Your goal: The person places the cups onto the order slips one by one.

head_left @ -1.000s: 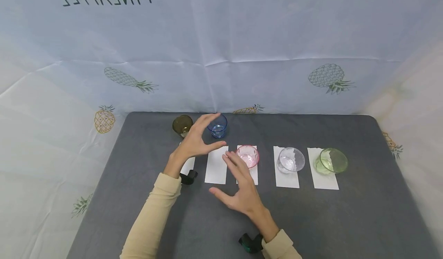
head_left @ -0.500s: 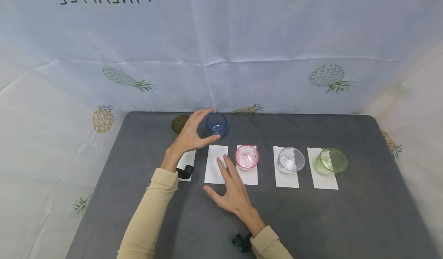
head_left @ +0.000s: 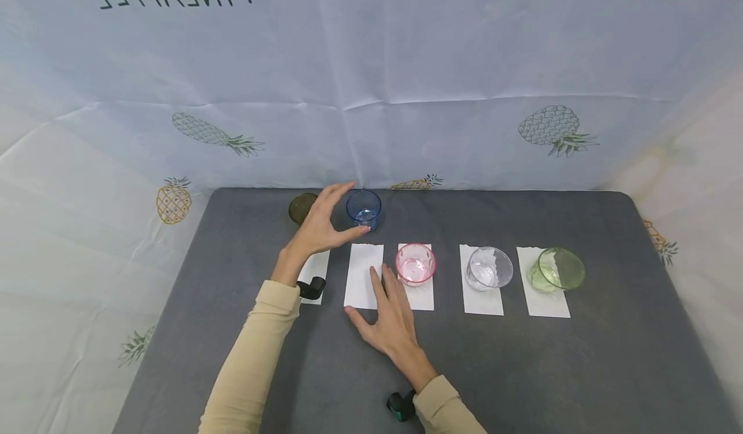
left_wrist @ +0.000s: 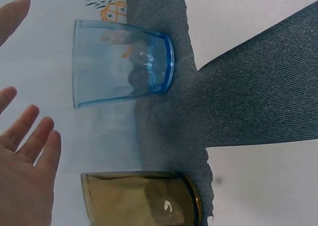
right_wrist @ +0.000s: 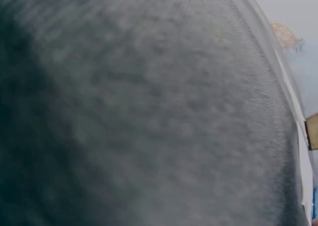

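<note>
My left hand is held with thumb and fingers spread, just left of a blue glass. The left wrist view shows a gap between its fingertips and the blue glass, which stands upright on the cloth. A brown glass is partly hidden behind that hand. My right hand stretches its fingers over the edges of a white paper and a second paper. I cannot tell whether it touches them. Just beyond its fingertips a pink glass stands on the second paper.
On the right, a clear glass and a green glass stand on white papers. Another paper lies partly under the left wrist in the head view. A pineapple-print curtain hangs behind the grey table.
My left hand has moved slightly left and away from me, uncovering more of the blue glass. The right hand has shifted left and lower, off the front of the pink glass.
</note>
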`<state>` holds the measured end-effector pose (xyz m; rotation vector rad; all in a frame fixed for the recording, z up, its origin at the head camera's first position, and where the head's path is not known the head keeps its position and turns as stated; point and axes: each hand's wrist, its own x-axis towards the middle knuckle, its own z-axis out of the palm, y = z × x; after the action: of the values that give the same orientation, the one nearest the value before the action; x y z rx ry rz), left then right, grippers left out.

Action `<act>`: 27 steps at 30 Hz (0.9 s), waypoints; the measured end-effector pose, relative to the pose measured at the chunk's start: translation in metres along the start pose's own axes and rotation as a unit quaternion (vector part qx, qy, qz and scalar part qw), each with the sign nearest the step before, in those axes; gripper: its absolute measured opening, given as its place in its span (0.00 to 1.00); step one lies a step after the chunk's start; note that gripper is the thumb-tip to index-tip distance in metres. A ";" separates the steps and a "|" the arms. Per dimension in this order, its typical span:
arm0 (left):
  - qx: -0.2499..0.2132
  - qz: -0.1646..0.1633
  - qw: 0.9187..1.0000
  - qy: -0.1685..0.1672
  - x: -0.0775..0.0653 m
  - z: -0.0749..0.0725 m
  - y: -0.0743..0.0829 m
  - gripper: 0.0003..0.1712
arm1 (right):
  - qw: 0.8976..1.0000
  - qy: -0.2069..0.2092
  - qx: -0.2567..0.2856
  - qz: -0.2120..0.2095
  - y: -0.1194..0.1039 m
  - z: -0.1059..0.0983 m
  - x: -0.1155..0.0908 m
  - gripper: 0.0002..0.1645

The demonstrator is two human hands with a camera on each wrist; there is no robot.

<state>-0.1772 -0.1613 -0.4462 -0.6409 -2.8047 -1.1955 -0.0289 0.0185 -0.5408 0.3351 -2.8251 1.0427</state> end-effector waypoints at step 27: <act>0.022 -0.034 0.998 -0.052 0.018 0.012 -0.009 0.54 | 0.995 0.024 -0.090 0.033 0.001 0.014 0.001 0.52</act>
<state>-0.1950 -0.1519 -0.4579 -0.6279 -2.9512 -1.1398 -0.0303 0.0100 -0.5514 0.1967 -2.8767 0.7860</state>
